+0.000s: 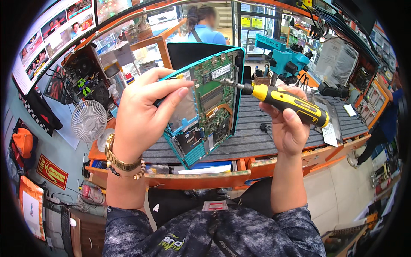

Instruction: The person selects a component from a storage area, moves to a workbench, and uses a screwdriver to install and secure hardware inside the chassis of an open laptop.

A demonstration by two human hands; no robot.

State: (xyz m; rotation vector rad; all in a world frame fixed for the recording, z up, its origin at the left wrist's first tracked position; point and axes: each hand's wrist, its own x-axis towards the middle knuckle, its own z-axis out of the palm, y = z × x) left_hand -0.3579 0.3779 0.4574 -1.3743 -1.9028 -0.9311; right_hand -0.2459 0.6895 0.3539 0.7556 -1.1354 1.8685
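Observation:
An opened teal laptop [214, 96] stands tilted on the bench, its green circuit board and inner parts bare; a dark panel rises behind it. My right hand [291, 124] is wrapped round a yellow and black electric screwdriver [299, 107], whose bit points left toward the upper part of the board. In front of the laptop's left side is my left hand [147, 107], thumb and forefinger brought together in a pinch. Whatever lies between those fingertips is too small to make out, and its other fingers are partly hidden.
A grey striped mat [265, 147] covers the bench, with open drawers [205, 177] along its front edge. Behind at right stands a teal microscope [284, 60]. A white fan [89, 121] is on the left. One person [207, 30] is beyond the bench; another [387, 111] stands far right.

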